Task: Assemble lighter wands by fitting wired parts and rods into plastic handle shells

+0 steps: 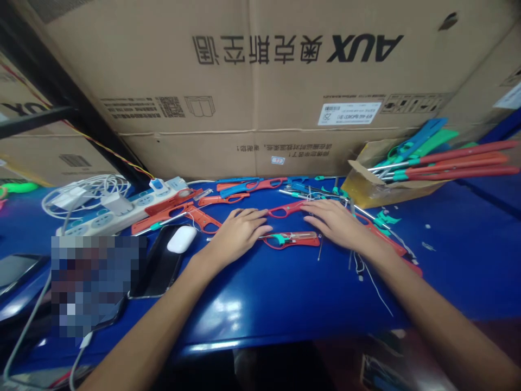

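Red handle shell (296,239) with teal insert lies flat on blue counter (285,293), between hands. Left hand (240,231) palm-down, fingers loosely extended, tips touching its end; right hand (336,222) spread flat just beside it, gripping nothing. Cardboard box (366,179) of long-handled tools at far right.

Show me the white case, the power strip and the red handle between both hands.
white case (181,239), head view, its top
power strip (102,220), head view, a blue socket
red handle (312,239), head view, right end
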Demonstrator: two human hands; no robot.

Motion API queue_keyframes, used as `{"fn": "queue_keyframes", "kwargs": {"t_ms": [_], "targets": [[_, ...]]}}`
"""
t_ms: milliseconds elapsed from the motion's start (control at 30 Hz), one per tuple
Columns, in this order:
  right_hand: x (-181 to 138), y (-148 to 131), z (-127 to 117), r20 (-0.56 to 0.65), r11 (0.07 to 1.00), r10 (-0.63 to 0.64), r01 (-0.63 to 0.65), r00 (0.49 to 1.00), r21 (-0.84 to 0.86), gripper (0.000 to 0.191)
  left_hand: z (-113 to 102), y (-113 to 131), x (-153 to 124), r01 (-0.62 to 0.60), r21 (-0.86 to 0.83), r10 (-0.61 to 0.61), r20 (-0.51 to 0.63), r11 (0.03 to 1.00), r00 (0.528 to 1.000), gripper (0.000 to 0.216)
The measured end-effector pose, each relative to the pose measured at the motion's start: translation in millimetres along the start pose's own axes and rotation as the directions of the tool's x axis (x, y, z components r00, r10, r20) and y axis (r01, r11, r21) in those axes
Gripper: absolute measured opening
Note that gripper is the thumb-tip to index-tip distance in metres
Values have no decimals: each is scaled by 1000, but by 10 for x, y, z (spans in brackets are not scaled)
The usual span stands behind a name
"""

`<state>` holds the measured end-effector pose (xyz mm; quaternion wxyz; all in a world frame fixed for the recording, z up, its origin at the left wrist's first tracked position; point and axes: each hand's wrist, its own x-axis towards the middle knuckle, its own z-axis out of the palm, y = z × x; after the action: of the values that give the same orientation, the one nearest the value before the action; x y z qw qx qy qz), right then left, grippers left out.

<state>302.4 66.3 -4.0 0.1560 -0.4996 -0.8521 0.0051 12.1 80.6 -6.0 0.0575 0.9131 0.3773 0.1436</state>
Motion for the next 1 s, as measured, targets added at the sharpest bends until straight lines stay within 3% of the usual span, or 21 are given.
{"fn": "queue_keyframes", "kwargs": {"t_ms": [167,300,467,600,833,1000], "targets": [[-16,151,-78,23,997,71,-70,997,-39,44,-115,-65,-19,51,61,-50,-21,997,999,34],[-22,198,-184,-51,998,57,-55,997,35,40,-169,-122,-26,112,107,-106,-57,988,993,28],[-38,234,-307,-200,991,112,-94,973,96,38,-91,-174,-33,125,164,-117,-54,979,992,28],[-19,184,-293,-229,989,97,-69,968,129,34,-11,-224,-26,153,149,-141,-90,977,986,27],[17,50,-239,-171,983,64,-33,983,179,32,-56,-349,-21,195,109,-184,-109,975,977,26],[-103,254,-493,110,942,116,-144,987,302,31,-97,-370,-27,232,73,-223,-119,970,968,28]]}}
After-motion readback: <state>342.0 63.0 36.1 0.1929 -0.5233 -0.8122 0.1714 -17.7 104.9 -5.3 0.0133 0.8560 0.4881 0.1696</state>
